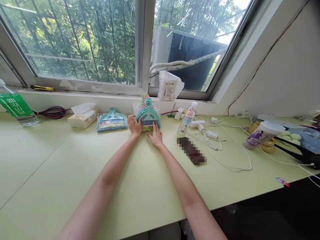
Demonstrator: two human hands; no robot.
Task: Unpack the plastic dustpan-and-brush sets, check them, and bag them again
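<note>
A stack of small dustpan and brush sets (148,110) leans upright against the wall below the window. Its front dustpan is teal, with pink, yellow and other colours behind, and clear wrapping shows at the sides. My left hand (134,126) touches the stack's left edge, thumb raised and fingers stretched out. Against the lower right front lies my right hand (156,135), its fingers extended flat over the brush and label. Neither hand is wrapped around the stack. Left of it, another wrapped teal dustpan set (112,120) lies on the pale green table (140,186).
A tissue pack (83,116) and a large water bottle (18,106) stand to the left. On the right are a drink bottle (188,118), white cables (212,141), a blurred dark flat object (192,151) and a tilted lidded cup (262,135). A white package (170,87) sits on the sill.
</note>
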